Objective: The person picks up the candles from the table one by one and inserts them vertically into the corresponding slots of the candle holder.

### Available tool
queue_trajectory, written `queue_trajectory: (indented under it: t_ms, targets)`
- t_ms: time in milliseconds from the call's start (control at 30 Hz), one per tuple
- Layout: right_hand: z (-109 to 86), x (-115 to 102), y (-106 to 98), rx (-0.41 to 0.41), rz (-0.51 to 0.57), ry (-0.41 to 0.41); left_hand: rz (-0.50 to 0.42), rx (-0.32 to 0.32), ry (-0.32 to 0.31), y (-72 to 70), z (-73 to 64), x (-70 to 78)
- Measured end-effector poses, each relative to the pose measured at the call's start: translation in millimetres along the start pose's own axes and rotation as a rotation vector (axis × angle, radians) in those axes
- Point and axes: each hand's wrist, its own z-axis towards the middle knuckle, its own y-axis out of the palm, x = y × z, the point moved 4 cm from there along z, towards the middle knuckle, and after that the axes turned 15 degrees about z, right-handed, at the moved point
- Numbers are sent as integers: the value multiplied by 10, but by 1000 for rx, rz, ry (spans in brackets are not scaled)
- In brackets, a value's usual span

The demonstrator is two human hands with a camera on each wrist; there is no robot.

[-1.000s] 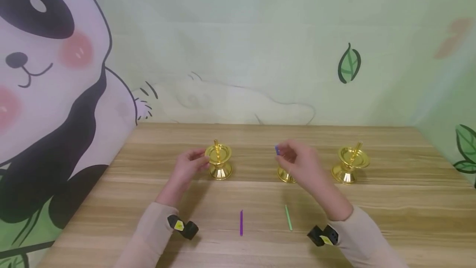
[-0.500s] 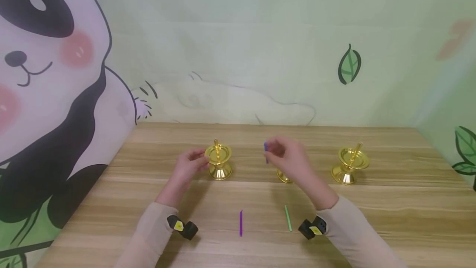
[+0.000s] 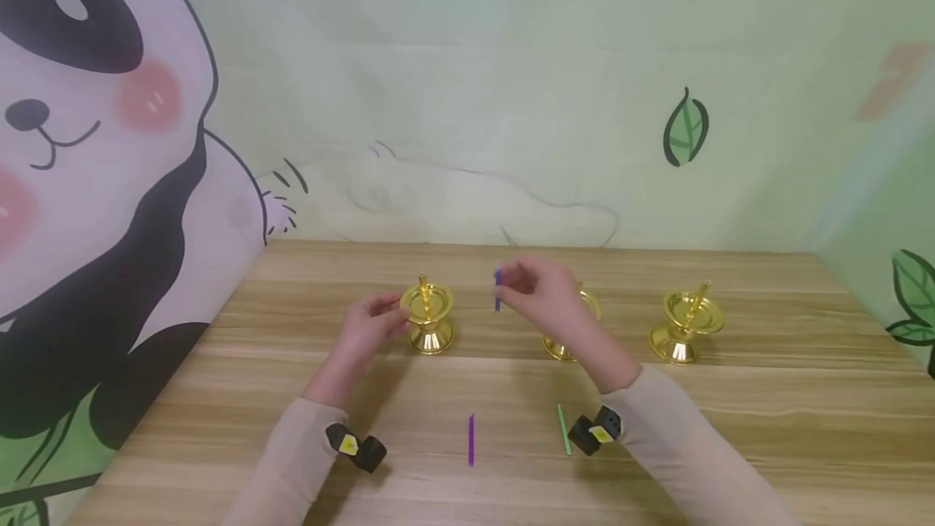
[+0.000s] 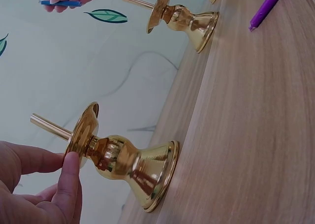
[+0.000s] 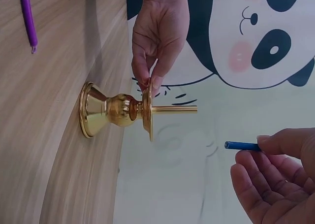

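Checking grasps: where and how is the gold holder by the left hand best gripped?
I'd pinch the gold holder by its dish rim, coming from the person's left: it stands upright, the thin rim juts past the stem, and the central tube is left uncovered.

From the head I look forward and down over the tabletop (image 3: 394, 461) to the wall (image 3: 438, 88). My left-wrist view, turned on its side, sits close by the leftmost gold holder (image 4: 115, 157) and faces rightward. My right-wrist view, also sideways, faces left toward the printed panda (image 5: 229, 51), seeing that holder from farther off. Both wrist views share the holder, the blue stick (image 5: 241, 145) and the purple stick (image 5: 28, 17).
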Motion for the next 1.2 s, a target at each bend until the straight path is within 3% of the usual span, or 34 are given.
queue_trajectory:
  t_ms: [267,600,1200]
  targets:
    - [107,-21,115,-29,31,-56,-4,4,1,-12,-7,2]
    - [257,-18,268,-66,56,-64,-3,4,6,-22,7,-13]
    - [495,-98,497,-62,153,-145,11,0,12,-15,23,-28]
